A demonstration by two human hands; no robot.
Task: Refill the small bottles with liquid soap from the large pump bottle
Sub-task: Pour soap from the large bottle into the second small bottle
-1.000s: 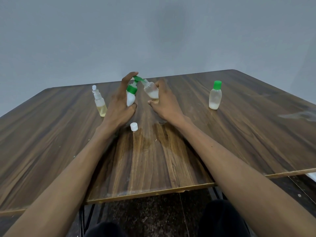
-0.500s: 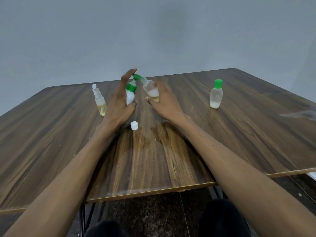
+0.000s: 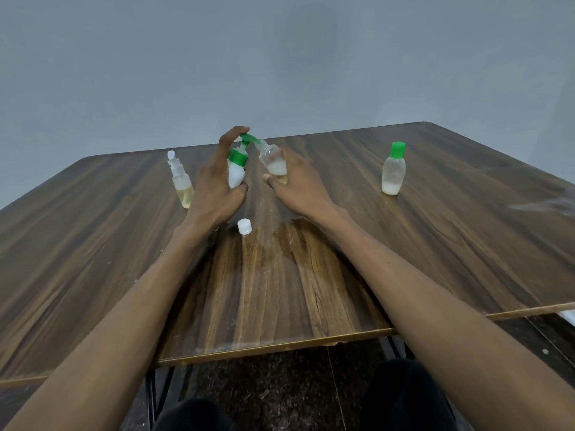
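My left hand [image 3: 214, 188] grips the white pump bottle [image 3: 236, 173] with its green collar, and its forefinger rests on the green pump head [image 3: 248, 137]. My right hand [image 3: 298, 188] holds a small clear bottle [image 3: 273, 161], uncapped and tilted so its mouth meets the pump spout; whitish liquid fills its lower part. Its white cap [image 3: 244, 226] lies on the table just in front of my hands.
A small spray bottle with yellowish liquid [image 3: 181, 181] stands left of my left hand. A small green-capped bottle [image 3: 394, 171] stands upright to the right. The wooden table [image 3: 311, 290] has a wet patch near the middle.
Both hands, with the pump bottle and the small bottle, have kept their hold and shifted slightly away from me; the bottles on the table have not moved.
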